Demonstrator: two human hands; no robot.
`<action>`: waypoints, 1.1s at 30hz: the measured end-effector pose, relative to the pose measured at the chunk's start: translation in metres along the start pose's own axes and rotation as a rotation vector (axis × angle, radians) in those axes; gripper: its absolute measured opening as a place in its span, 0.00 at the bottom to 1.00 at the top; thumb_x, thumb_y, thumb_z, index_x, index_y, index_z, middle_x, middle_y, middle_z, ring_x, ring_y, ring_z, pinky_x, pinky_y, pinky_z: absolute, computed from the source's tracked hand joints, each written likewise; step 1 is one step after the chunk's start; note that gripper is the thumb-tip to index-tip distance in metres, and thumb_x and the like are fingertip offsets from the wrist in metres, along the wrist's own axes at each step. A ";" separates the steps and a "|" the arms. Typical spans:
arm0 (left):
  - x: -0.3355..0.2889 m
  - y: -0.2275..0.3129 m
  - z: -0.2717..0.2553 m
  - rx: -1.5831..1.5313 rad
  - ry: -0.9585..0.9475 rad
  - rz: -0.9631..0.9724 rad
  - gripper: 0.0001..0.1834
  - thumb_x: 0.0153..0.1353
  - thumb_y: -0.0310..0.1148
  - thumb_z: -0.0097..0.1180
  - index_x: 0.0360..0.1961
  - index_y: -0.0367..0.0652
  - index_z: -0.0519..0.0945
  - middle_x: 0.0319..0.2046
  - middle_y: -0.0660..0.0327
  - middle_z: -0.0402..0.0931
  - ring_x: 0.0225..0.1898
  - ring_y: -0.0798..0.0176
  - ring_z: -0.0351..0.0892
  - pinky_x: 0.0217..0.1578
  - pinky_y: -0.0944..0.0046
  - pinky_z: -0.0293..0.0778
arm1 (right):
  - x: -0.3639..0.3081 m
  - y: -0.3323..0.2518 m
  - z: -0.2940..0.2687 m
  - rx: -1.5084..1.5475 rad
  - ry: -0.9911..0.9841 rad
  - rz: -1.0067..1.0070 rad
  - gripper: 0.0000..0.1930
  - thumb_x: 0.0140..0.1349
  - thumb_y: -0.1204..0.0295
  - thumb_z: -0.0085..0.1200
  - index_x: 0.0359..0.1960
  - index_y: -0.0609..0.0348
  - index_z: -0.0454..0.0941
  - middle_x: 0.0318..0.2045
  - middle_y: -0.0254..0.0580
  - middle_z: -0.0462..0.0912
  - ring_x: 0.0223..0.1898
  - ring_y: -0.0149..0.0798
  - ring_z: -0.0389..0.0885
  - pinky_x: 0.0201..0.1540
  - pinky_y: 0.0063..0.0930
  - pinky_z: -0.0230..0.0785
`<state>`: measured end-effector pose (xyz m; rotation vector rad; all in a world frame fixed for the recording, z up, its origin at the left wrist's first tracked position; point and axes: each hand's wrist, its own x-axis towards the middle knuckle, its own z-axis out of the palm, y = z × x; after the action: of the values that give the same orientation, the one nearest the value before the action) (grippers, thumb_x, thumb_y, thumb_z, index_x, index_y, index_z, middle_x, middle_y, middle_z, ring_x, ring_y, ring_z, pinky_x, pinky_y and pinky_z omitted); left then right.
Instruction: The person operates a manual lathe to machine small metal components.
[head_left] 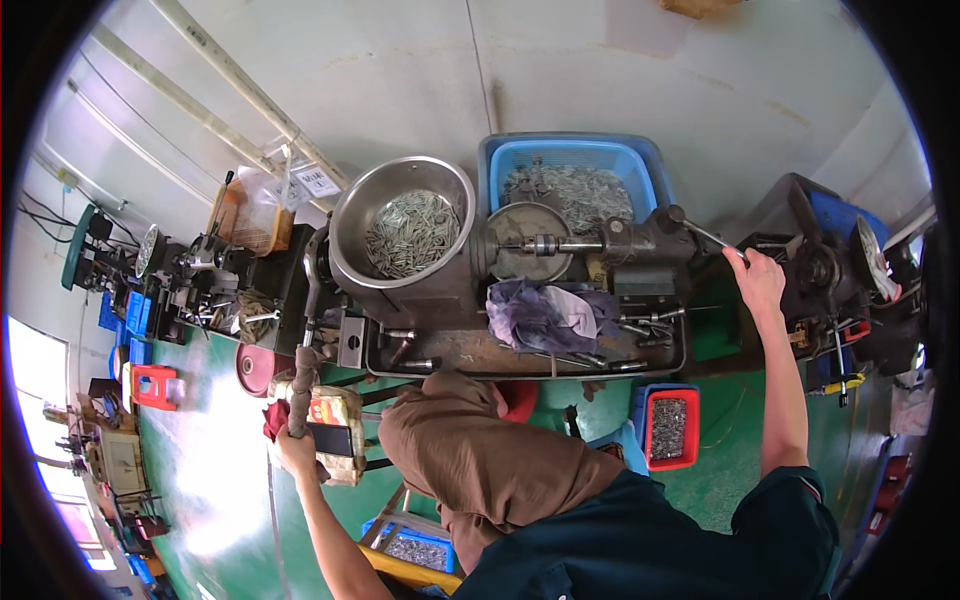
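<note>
My left hand (294, 452) is closed round the lower end of a long lever (303, 385) with a brown wrapped grip, at the left of a small lathe. A bit of red cloth (275, 418) shows beside that hand. My right hand (757, 280) grips the end of a metal handle (708, 234) on the lathe's tailstock (645, 240). Between them, the chuck and spindle (545, 244) sit in line; any workpiece there is too small to make out. A steel bowl (345, 235) of slim metal pins (412, 235) stands on the headstock.
Behind the lathe is a blue basket (655, 165) full of small metal parts. A purple rag (540, 315) lies over the lathe tray (450, 360), among loose tools. A red bin (690, 457) of parts is on the green floor. Other machines (820, 265) flank both sides.
</note>
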<state>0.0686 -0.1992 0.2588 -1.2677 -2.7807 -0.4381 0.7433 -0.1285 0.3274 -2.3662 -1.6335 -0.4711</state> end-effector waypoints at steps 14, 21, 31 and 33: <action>0.001 -0.008 0.005 -0.048 0.020 -0.001 0.14 0.38 0.35 0.55 0.27 0.38 0.76 0.23 0.48 0.74 0.28 0.46 0.74 0.30 0.54 0.68 | 0.068 -0.138 0.044 0.384 0.191 -0.202 0.10 0.41 0.63 0.54 0.25 0.52 0.76 0.31 0.42 0.76 0.39 0.45 0.70 0.40 0.40 0.61; -0.003 -0.002 0.000 -0.010 0.035 0.019 0.13 0.39 0.36 0.55 0.26 0.40 0.76 0.22 0.50 0.74 0.27 0.46 0.74 0.29 0.54 0.68 | 0.047 -0.257 0.051 0.741 -0.562 -0.419 0.07 0.36 0.65 0.55 0.19 0.49 0.79 0.24 0.39 0.78 0.34 0.42 0.75 0.39 0.33 0.67; -0.046 0.023 0.002 0.059 0.066 -0.035 0.12 0.37 0.36 0.56 0.23 0.39 0.77 0.20 0.49 0.74 0.25 0.45 0.74 0.27 0.51 0.68 | 0.043 -0.269 0.064 0.845 -0.667 -0.440 0.09 0.37 0.68 0.55 0.21 0.58 0.78 0.23 0.41 0.79 0.29 0.39 0.77 0.36 0.28 0.67; -0.053 0.023 0.007 0.038 0.073 -0.059 0.13 0.37 0.36 0.56 0.24 0.39 0.77 0.20 0.49 0.74 0.25 0.46 0.74 0.27 0.52 0.68 | 0.041 -0.272 0.060 0.836 -0.673 -0.440 0.09 0.37 0.68 0.55 0.21 0.57 0.78 0.24 0.41 0.79 0.30 0.39 0.77 0.36 0.28 0.67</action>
<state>0.1212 -0.2215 0.2493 -1.1401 -2.7579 -0.4244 0.5099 0.0253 0.2888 -1.5769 -2.0465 0.8889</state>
